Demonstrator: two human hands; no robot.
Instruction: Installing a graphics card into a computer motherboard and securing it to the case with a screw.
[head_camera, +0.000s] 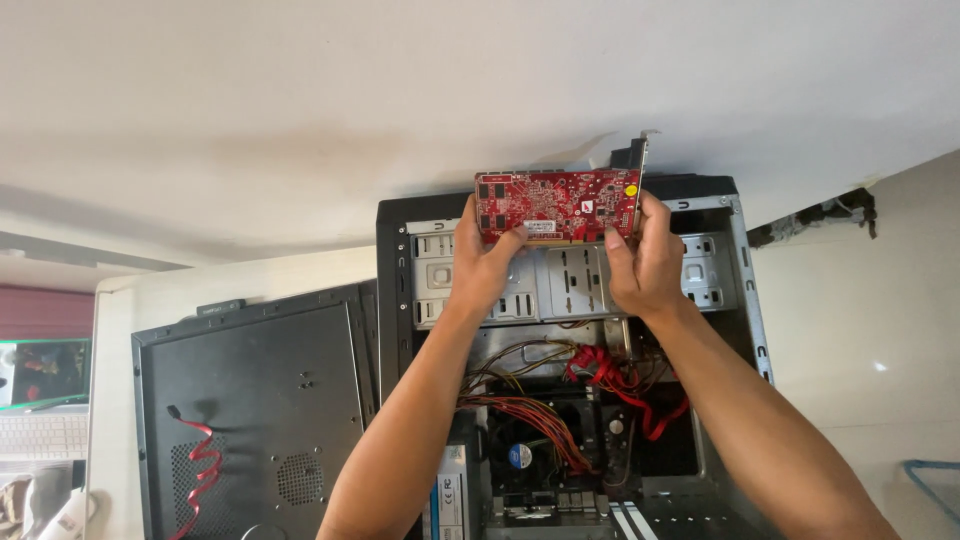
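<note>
- Head view: both hands are holding a red card (556, 204) up over the open case (570, 330), well clear of the board below.
- The left hand (480, 262) is clamping the card's left end, thumb on the printed face; the right hand (645, 258) is gripping the right end beside the metal bracket (641, 165).
- Fingers are pressing on the bare circuit face, so static or skin oil could be harming the chips.
- If either grip is loosening, the card could be dropping onto the fan (520, 456) and the red and yellow wires (600, 385).
- The loose wires could be snagging the card's edge as it passes.
- The side panel (255, 420) is lying just beside the case; an elbow could be knocking it.
</note>
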